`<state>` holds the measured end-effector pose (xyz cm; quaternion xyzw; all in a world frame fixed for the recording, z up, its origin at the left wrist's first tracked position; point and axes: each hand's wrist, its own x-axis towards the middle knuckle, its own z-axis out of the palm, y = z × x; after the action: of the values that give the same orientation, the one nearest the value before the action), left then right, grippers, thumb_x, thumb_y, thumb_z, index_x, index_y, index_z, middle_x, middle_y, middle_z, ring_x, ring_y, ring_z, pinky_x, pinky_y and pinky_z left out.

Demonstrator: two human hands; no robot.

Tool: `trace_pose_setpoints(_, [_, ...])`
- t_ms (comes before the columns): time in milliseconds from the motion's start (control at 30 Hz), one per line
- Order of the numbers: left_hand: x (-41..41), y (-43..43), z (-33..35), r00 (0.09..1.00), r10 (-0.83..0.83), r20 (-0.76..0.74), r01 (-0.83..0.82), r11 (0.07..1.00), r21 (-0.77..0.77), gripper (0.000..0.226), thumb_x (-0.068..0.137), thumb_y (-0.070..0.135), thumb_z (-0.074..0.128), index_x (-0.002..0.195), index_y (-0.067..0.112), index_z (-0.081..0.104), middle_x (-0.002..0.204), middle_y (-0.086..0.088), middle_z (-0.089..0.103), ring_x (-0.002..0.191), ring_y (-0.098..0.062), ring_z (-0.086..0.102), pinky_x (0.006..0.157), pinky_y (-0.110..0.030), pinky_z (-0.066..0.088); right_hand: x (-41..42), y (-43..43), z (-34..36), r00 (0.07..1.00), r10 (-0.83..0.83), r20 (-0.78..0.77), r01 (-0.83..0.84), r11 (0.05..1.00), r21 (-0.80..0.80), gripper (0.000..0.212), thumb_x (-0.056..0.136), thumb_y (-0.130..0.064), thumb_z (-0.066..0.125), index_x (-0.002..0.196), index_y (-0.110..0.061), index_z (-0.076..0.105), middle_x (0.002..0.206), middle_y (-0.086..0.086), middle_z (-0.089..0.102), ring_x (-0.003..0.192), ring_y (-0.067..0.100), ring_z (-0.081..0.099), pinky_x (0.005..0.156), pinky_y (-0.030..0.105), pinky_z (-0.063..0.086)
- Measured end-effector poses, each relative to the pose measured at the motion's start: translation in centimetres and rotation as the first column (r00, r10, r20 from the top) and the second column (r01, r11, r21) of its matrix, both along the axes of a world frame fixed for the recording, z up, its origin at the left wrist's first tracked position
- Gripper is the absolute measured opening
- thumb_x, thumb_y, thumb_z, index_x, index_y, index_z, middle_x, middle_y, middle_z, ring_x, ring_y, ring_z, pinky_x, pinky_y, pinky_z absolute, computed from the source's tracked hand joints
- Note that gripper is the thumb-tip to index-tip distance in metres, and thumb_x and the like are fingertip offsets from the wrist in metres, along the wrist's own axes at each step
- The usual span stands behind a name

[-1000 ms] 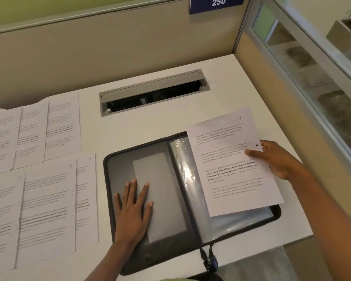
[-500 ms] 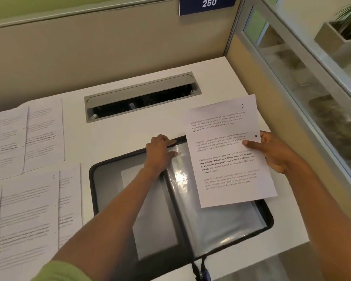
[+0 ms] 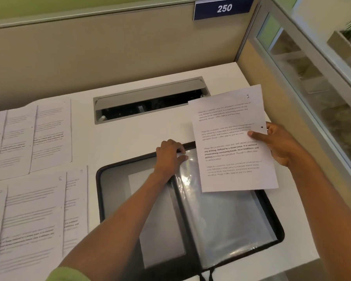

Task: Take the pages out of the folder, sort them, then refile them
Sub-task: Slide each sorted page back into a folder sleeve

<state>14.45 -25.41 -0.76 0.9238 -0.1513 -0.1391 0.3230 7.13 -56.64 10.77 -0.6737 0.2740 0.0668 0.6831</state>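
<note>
A black zip folder [image 3: 118, 201] lies open on the white desk, its clear plastic sleeves [image 3: 227, 224] on the right half. My left hand [image 3: 169, 154] pinches the top edge of the front sleeve near the spine. My right hand [image 3: 280, 142] holds a printed page [image 3: 231, 138], marked 1 at its top corner, by its right edge above the sleeves. Several other printed pages [image 3: 32, 216] lie spread in overlapping rows on the desk to the left.
A grey cable hatch [image 3: 150, 98] is sunk into the desk [image 3: 130, 134] behind the folder. A beige partition with a "250" sign [image 3: 223, 8] stands at the back. A glass panel [image 3: 312, 78] borders the desk on the right.
My left hand left the folder's left cover and reached up to the top edge of the sleeve, which it now pinches. The page in my right hand rose slightly.
</note>
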Motion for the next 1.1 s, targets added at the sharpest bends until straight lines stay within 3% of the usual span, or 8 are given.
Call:
trace_pose_setpoints(133, [0.3, -0.1, 0.2, 1.000, 0.006, -0.023, -0.007, 0.999, -0.031, 0.021, 0.084, 0.028, 0.084, 0.077, 0.030, 0.065, 0.096, 0.010, 0.062, 0.099, -0.014, 0.048, 0.084, -0.036, 0.026, 1.3, -0.4, 1.3, 0.998, -0.014, 0.054, 0.018, 0.997, -0.074, 0.034, 0.085, -0.014, 0.076, 0.119, -0.013, 0.071, 0.111, 0.003, 0.078, 0.096, 0.024, 0.076, 0.074, 0.034, 0.064])
trace_pose_setpoints(267, [-0.1, 0.3, -0.5, 0.999, -0.026, 0.030, 0.028, 0.996, -0.085, 0.018, 0.086, 0.025, 0.080, 0.080, 0.029, 0.064, 0.087, 0.011, 0.066, 0.095, -0.016, 0.054, 0.080, -0.034, 0.023, 2.5, -0.8, 2.2, 0.993, -0.019, 0.113, 0.036, 0.988, -0.149, 0.031, 0.090, -0.011, 0.074, 0.122, -0.011, 0.071, 0.112, 0.003, 0.078, 0.099, 0.026, 0.076, 0.081, 0.039, 0.064])
trace_pose_setpoints(433, [-0.3, 0.7, -0.5, 0.980, -0.088, 0.178, 0.103, 0.991, -0.079, 0.004, 0.092, 0.026, 0.077, 0.088, 0.026, 0.077, 0.083, 0.010, 0.069, 0.091, -0.015, 0.056, 0.086, -0.033, 0.027, 3.9, -0.4, 3.4, 0.977, 0.015, 0.213, 0.034, 0.974, -0.225, 0.024, 0.093, -0.010, 0.073, 0.113, -0.021, 0.074, 0.110, 0.000, 0.078, 0.098, 0.026, 0.076, 0.083, 0.042, 0.063])
trace_pose_setpoints(567, [-0.9, 1.1, -1.2, 0.881, -0.180, 0.438, 0.194, 0.981, 0.013, 0.004, 0.092, 0.024, 0.078, 0.091, 0.024, 0.081, 0.100, 0.012, 0.075, 0.094, -0.020, 0.057, 0.086, -0.031, 0.030, 4.7, -0.1, 3.9, 0.966, 0.048, 0.255, 0.022, 0.964, -0.265, 0.027, 0.094, -0.011, 0.071, 0.121, -0.016, 0.073, 0.114, 0.003, 0.077, 0.100, 0.028, 0.075, 0.090, 0.048, 0.060])
trace_pose_setpoints(700, [-1.6, 1.2, -2.2, 0.828, -0.121, 0.548, 0.134, 0.991, 0.017, 0.004, 0.090, 0.022, 0.082, 0.094, 0.021, 0.082, 0.101, 0.006, 0.072, 0.093, -0.023, 0.055, 0.082, -0.033, 0.034, 5.1, 0.6, 4.9, 0.960, 0.064, 0.274, 0.021, 0.954, -0.298, 0.029, 0.095, -0.011, 0.071, 0.124, -0.014, 0.071, 0.115, 0.002, 0.077, 0.100, 0.026, 0.076, 0.091, 0.049, 0.060])
trace_pose_setpoints(933, [-2.0, 0.7, -1.8, 0.880, -0.050, 0.473, 0.066, 0.998, -0.018, 0.007, 0.092, 0.016, 0.078, 0.085, 0.016, 0.076, 0.095, 0.004, 0.067, 0.089, -0.022, 0.054, 0.081, -0.033, 0.036, 5.6, 2.0, 6.7, 0.936, 0.126, 0.328, 0.021, 0.912, -0.410, 0.026, 0.096, -0.018, 0.070, 0.122, -0.019, 0.072, 0.114, -0.005, 0.077, 0.097, 0.021, 0.076, 0.087, 0.047, 0.062])
trace_pose_setpoints(1100, [-1.8, 0.3, -0.4, 0.964, -0.116, 0.238, 0.129, 0.991, -0.042, 0.005, 0.096, 0.021, 0.064, 0.099, 0.026, 0.063, 0.088, 0.014, 0.067, 0.099, -0.010, 0.051, 0.089, -0.029, 0.022, 7.0, 3.6, 8.1, 0.916, 0.238, 0.322, -0.060, 0.876, -0.479, 0.028, 0.098, -0.019, 0.068, 0.125, -0.017, 0.071, 0.113, -0.006, 0.077, 0.093, 0.016, 0.077, 0.079, 0.033, 0.064])
